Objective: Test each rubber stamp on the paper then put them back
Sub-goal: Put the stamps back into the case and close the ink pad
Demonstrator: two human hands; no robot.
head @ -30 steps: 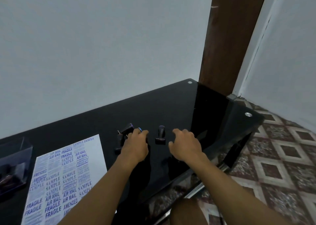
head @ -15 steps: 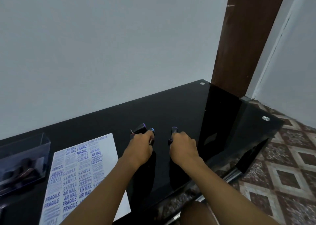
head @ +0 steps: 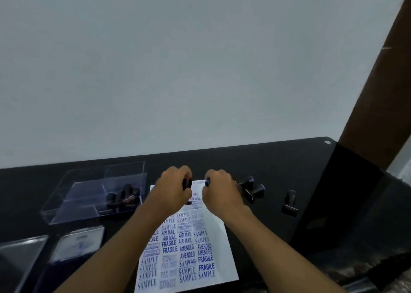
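A white paper covered in blue stamp prints lies on the black glass table. My left hand grips a black rubber stamp over the paper's far end. My right hand grips another stamp with a blue tip beside it. Two more stamps lie right of the paper, and one stamp stands further right. A clear plastic box on the left holds several stamps.
An ink pad with its lid open sits at the near left, and another clear container at the left edge. A brown wooden post rises behind the table's right corner. A plain wall runs behind the table.
Both hands have picked up a stamp each from the table's right side and carried them left over the paper. The view has swung left.
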